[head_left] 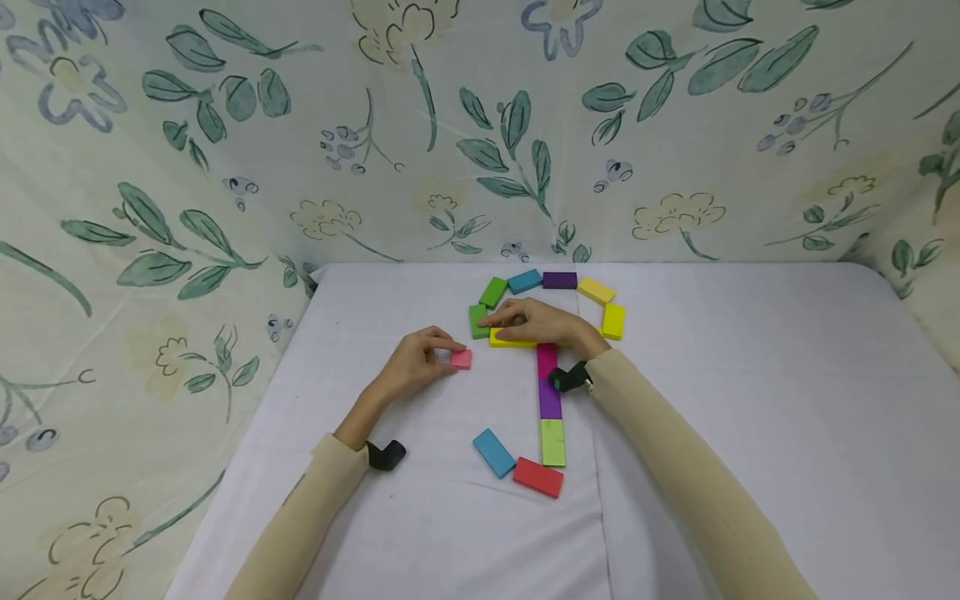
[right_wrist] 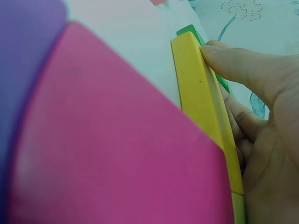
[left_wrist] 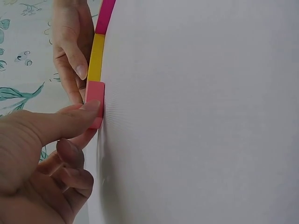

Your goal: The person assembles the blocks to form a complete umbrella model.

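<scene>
My left hand (head_left: 420,362) pinches a small pink block (head_left: 461,359) between thumb and fingers, left of the laid-out blocks. In the left wrist view the thumb lies on the face of this pink block (left_wrist: 95,91). My right hand (head_left: 536,321) reaches left over a yellow block (head_left: 510,338), its fingers extended toward a green block (head_left: 477,323). In the right wrist view the thumb tip is right at the edge of the yellow block (right_wrist: 196,79), with the other fingers partly hidden behind it. A magenta block (head_left: 547,357) runs down from the yellow row.
Further blocks form an arch above: green (head_left: 493,292), blue (head_left: 524,281), purple (head_left: 559,280), and yellow (head_left: 596,290). Below the magenta stand purple (head_left: 551,400), lime (head_left: 552,443), red (head_left: 537,477) and blue blocks (head_left: 493,452). A white cloth (head_left: 750,375) covers the table.
</scene>
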The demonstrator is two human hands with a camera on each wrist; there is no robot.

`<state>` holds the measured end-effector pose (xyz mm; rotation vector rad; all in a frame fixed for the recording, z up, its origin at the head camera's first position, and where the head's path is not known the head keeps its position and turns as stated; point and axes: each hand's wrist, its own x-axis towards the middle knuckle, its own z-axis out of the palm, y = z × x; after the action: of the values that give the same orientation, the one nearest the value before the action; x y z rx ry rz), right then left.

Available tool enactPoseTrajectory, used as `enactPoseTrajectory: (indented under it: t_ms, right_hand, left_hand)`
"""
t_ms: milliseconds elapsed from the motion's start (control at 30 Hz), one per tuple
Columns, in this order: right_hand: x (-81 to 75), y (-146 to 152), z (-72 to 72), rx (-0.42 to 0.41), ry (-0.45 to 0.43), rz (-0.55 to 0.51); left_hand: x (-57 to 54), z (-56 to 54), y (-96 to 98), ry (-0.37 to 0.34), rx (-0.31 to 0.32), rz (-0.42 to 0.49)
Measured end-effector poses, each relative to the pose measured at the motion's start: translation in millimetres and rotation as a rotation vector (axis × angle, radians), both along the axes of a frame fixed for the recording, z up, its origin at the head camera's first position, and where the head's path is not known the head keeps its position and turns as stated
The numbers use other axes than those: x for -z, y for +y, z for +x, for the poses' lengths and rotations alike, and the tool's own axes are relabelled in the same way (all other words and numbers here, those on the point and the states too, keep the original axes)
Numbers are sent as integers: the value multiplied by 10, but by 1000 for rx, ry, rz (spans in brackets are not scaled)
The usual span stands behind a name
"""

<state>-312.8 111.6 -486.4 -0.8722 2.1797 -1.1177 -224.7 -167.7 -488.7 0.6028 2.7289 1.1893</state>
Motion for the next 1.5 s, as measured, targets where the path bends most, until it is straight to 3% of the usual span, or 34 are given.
enactPoseTrajectory:
  t_ms: [367, 600, 800, 967, 1267, 1500]
  right_hand:
    - [19, 0, -9, 2, -6, 0]
    - [17, 0, 0, 3, 4, 6]
    - [18, 4, -4, 8, 5, 9]
    - [18, 6, -4, 8, 7, 7]
    - [23, 3, -7, -6, 1, -12]
    - [21, 7, -2, -11, 17, -7]
  left_hand:
    - [-21, 95, -81, -85, 107, 82]
    - [-29, 196, -148, -153, 267, 182]
    - [-54, 273, -196, -220, 380, 144]
    - [-34, 297, -202, -264, 406, 132]
    - [0, 281, -110, -271, 486, 111]
    - [-22, 269, -74, -302, 496, 110]
